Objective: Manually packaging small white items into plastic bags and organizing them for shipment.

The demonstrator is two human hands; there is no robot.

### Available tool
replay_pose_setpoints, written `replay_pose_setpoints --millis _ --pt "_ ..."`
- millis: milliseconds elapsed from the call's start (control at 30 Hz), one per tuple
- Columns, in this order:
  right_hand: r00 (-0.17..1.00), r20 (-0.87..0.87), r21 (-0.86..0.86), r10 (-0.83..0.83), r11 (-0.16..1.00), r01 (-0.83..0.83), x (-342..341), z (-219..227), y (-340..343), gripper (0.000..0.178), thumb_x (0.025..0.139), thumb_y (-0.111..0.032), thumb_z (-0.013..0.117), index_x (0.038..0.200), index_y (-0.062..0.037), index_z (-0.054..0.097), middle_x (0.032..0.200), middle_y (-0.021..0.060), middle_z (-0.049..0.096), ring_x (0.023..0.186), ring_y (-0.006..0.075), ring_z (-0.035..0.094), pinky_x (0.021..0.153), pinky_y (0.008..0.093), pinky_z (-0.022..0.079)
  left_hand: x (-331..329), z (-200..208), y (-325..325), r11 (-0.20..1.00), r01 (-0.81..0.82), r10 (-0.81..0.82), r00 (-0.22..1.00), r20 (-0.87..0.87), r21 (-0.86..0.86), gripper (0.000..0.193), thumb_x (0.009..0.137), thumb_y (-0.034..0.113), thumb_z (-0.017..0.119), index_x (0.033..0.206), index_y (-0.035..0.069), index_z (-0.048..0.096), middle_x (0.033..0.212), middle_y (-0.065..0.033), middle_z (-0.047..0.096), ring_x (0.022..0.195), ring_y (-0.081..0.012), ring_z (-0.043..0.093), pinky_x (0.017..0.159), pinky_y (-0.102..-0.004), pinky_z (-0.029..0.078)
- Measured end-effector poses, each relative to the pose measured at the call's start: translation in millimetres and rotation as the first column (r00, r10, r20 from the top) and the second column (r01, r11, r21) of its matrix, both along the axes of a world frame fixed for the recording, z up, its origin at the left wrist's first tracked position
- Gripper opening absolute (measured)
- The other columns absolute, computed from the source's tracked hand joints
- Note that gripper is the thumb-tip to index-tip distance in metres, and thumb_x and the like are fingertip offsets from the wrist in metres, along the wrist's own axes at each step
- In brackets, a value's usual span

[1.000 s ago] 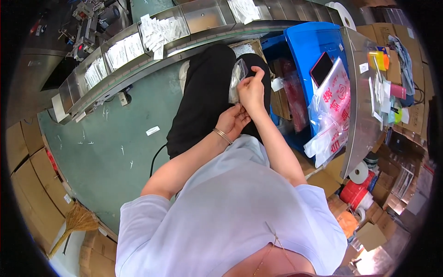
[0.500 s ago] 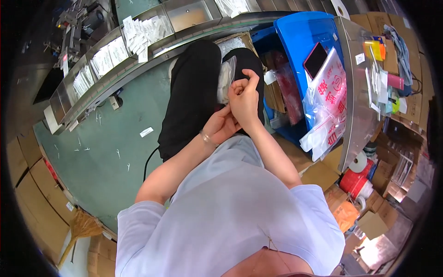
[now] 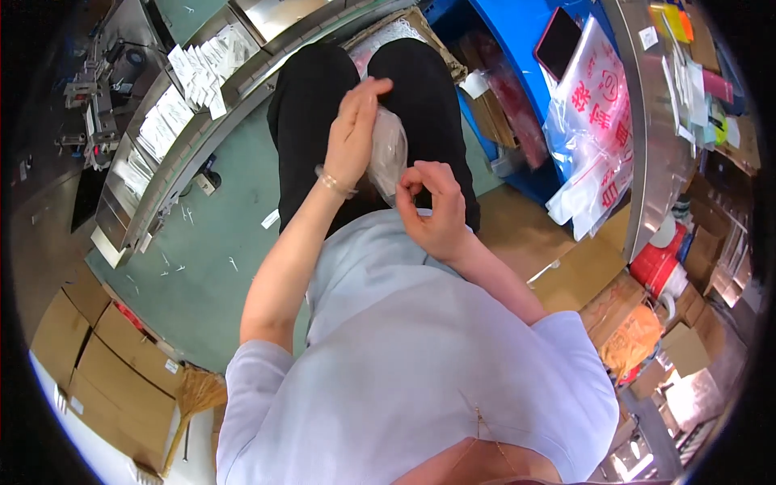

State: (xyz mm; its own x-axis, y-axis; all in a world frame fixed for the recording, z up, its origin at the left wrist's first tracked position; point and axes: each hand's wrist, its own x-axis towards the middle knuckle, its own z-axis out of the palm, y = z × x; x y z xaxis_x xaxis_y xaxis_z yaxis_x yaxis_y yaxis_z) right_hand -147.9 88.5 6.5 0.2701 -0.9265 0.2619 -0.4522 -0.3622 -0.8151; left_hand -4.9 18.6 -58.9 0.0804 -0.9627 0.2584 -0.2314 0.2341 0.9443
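Note:
A clear plastic bag [image 3: 388, 153] with whitish contents, too blurred to name, lies between my thighs. My left hand [image 3: 352, 133] rests along the bag's left side, fingers stretched out and palm turned toward it. At the bag's lower right corner, my right hand [image 3: 436, 206] pinches the edge between thumb and curled forefinger. My black-trousered legs [image 3: 307, 129] are on both sides of the bag.
Ahead to the left, a metal-edged bench holds trays of white packets [image 3: 214, 65]. On my right is a blue bin [image 3: 517, 48] with a phone [image 3: 558, 43] and printed plastic bags [image 3: 594, 121]. Cardboard boxes [image 3: 121, 388] and a straw broom [image 3: 198, 392] stand at lower left.
My hands have come apart. The left went up along the bag and straightened its fingers; the right came down to the bag's lower corner. The whole view has shifted slightly.

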Motion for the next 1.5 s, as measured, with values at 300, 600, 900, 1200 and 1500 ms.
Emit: replay_pose_setpoints --millis 300,600,900,1200,1500 --pt "0.996 -0.033 -0.090 0.077 0.993 -0.080 30 44 -23 0.041 0.065 0.012 0.061 0.103 0.0007 0.049 0.079 0.0063 0.055 0.062 0.0205 0.048 0.059 0.0283 0.040 -1 31 12 0.791 0.254 0.339 0.575 -0.744 0.556 0.051 0.098 0.039 0.032 0.090 -0.002 0.061 0.091 -0.0134 0.064 0.080 -0.0194 0.060 0.073 -0.0281 0.048" --pt "0.984 -0.075 -0.393 0.163 0.902 -0.179 47 66 -5 0.037 0.067 0.005 0.063 0.101 -0.0004 0.050 0.081 0.0091 0.056 0.063 0.0216 0.051 0.055 0.0315 0.040 -12 52 18 0.935 0.257 0.222 0.117 -0.968 0.246 0.057 0.097 0.044 0.031 0.069 0.001 0.056 0.074 -0.0117 0.058 0.089 -0.0273 0.054 0.090 -0.0384 0.041" --pt "0.980 -0.112 -0.481 0.167 0.854 -0.201 49 73 2 0.042 0.068 -0.001 0.065 0.106 -0.0006 0.049 0.082 0.0104 0.055 0.066 0.0218 0.053 0.055 0.0311 0.042 -15 56 14 0.950 0.311 0.046 -0.064 -0.997 0.024 0.058 0.096 0.047 0.031 0.063 0.004 0.051 0.070 -0.0112 0.054 0.089 -0.0286 0.052 0.094 -0.0417 0.038" --pt "0.854 0.425 0.238 -0.299 0.948 0.213 8 58 -43 0.049 0.073 0.013 0.062 0.114 -0.0039 0.039 0.086 0.0091 0.058 0.072 0.0101 0.055 0.064 0.0245 0.046 -5 71 7 0.803 -0.358 0.592 0.383 -0.709 0.477 0.046 0.097 0.037 0.040 0.066 0.005 0.053 0.075 -0.0085 0.057 0.084 -0.0195 0.055 0.082 -0.0310 0.043" --pt "0.598 0.546 0.574 -0.587 0.782 0.243 -12 1 -64 0.052 0.076 0.012 0.061 0.117 -0.0017 0.034 0.088 0.0123 0.059 0.079 0.0142 0.059 0.072 0.0240 0.049 -56 74 58 0.426 0.738 0.477 0.308 -0.823 0.523 0.030 0.093 0.034 0.050 0.084 0.006 0.058 0.076 -0.0018 0.058 0.064 -0.0111 0.055 0.057 -0.0244 0.044"
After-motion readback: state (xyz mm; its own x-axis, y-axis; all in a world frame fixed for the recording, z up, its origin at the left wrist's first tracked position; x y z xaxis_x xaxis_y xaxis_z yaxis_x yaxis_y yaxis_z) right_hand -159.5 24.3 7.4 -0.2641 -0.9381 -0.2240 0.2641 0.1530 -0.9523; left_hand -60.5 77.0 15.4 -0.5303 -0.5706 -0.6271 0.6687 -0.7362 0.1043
